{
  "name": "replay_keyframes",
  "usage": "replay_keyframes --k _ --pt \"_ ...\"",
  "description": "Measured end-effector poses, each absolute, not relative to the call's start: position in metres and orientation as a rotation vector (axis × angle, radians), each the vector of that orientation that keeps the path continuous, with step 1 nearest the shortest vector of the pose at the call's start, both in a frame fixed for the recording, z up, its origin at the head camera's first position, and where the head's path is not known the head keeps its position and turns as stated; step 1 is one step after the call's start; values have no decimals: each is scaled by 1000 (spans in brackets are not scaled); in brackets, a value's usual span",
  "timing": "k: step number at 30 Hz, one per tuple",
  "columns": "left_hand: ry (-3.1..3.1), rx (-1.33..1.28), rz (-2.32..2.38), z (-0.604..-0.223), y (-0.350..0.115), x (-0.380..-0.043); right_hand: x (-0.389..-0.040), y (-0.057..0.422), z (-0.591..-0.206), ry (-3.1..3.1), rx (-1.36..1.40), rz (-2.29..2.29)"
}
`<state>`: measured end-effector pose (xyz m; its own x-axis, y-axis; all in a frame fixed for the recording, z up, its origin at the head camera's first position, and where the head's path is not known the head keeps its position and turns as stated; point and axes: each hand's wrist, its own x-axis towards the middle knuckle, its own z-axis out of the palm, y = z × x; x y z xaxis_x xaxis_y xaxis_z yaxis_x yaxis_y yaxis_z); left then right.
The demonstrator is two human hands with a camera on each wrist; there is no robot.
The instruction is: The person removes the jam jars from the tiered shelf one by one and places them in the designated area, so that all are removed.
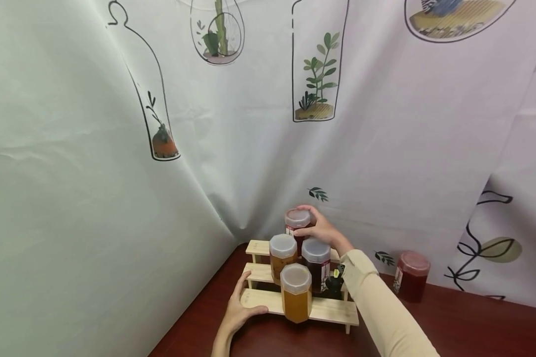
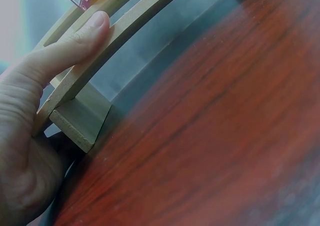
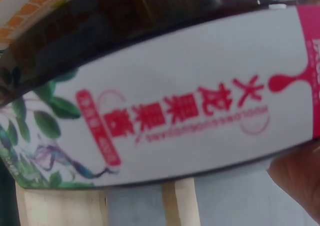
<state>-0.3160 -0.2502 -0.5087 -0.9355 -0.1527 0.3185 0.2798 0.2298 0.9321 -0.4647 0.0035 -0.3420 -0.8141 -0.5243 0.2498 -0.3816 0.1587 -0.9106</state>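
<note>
My right hand [image 1: 325, 232] grips a red jam jar [image 1: 297, 216] from its right side, at the top step of a wooden three-step rack [image 1: 330, 310]. My left hand [image 1: 237, 311] holds the rack's left end, its thumb [image 2: 90, 36] over the lowest step's front edge. An amber jar [image 1: 296, 300] stands on the lowest step. Behind it, on the middle step, are another amber jar [image 1: 282, 263] and a dark jar [image 1: 314, 272]. A white label [image 3: 190, 106] with pink lettering, on a dark jar, fills much of the right wrist view.
A small black object [image 1: 335, 282] sits on the rack's right side, beside my right sleeve [image 1: 379, 302]. Farther right, a red jar [image 1: 412, 277] stands on the dark red wooden table [image 1: 482, 322]. A printed cloth [image 1: 259, 148] hangs close behind the rack and along the left.
</note>
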Motion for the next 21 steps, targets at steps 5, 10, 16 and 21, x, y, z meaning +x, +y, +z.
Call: replay_keyframes --k 5,10,16,21 --pt "-2174 -114 -1732 -509 -251 -317 -465 12 -346 2320 -842 -1867" --pt "-2193 -114 -1709 -512 -250 -318 -466 36 -352 2424 -656 -1947" --pt "-2211 -108 -1702 -511 -253 -321 -463 66 -352 2532 -535 -2007" --pt "-2235 -97 -1687 -509 -254 -324 -456 95 -353 2630 -392 -2114"
